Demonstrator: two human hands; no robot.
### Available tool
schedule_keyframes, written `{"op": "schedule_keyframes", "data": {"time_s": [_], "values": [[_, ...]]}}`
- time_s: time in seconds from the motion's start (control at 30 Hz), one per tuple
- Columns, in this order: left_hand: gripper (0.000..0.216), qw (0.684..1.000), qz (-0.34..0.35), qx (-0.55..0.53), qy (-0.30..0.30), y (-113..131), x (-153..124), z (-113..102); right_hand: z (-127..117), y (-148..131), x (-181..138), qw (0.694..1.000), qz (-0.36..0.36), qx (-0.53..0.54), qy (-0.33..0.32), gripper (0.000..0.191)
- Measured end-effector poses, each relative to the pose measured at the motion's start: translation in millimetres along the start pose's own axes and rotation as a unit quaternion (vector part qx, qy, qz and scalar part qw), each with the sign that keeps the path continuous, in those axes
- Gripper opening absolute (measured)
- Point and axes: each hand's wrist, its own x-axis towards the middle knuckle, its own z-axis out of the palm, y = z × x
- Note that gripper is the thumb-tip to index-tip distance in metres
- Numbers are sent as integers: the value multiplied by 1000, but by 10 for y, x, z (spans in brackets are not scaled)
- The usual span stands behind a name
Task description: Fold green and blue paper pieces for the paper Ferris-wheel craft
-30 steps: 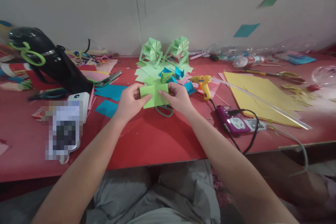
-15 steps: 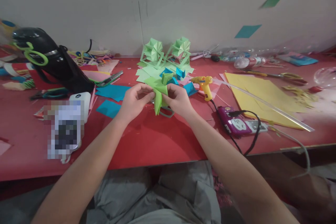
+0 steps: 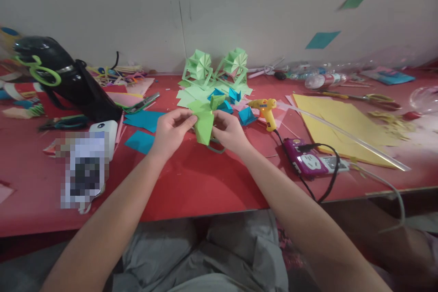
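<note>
A light green folded paper piece [image 3: 204, 127] is held up between my two hands over the red table. My left hand [image 3: 173, 130] pinches its left edge between thumb and fingers. On the other side my right hand [image 3: 230, 130] grips the right edge; part of those fingertips is behind the paper. Just beyond lie blue folded paper pieces [image 3: 247, 116] and a smaller green folded piece [image 3: 216, 101]. Behind them two pale green paper models [image 3: 200, 66] with fan-like wheels stand on green sheets [image 3: 187, 96]. A scissor handle or similar grey loop [image 3: 216, 149] shows partly under the paper.
To the right sit a yellow glue gun [image 3: 267, 113], a purple power strip [image 3: 304, 159] with cables, yellow sheets [image 3: 337, 130] and a clear stick [image 3: 356, 139]. Leftward are blue sheets [image 3: 141, 142], a blurred-out phone-like item [image 3: 85, 164] and a leaning black bottle [image 3: 61, 70].
The green paper has turned and unfolded somewhat: a narrow folded ridge faced me before, now a broad flat face does. Both hands have shifted slightly left.
</note>
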Motion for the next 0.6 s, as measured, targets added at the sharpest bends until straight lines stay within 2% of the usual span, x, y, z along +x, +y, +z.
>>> {"op": "schedule_keyframes", "data": {"time_s": [0.13, 0.27, 0.33, 0.47, 0.6], "values": [[32, 1000, -5, -22, -3, -1, 25, -34, -13, -31, 14, 1000, 25, 14, -14, 24], [53, 994, -70, -71, -50, 20, 20, -36, -27, -21, 27, 998, 43, -16, 39, 36], [62, 993, -71, -74, -61, 31, 11, -39, -34, -10, 32, 997, 45, -23, 52, 39], [52, 999, -9, 24, -27, 27, 5, -56, -38, 5, 38, 997, 58, -6, 41, 41], [35, 998, 4, 59, 5, -7, 15, -62, -32, 24, 40, 998, 64, 16, 21, 42]]}}
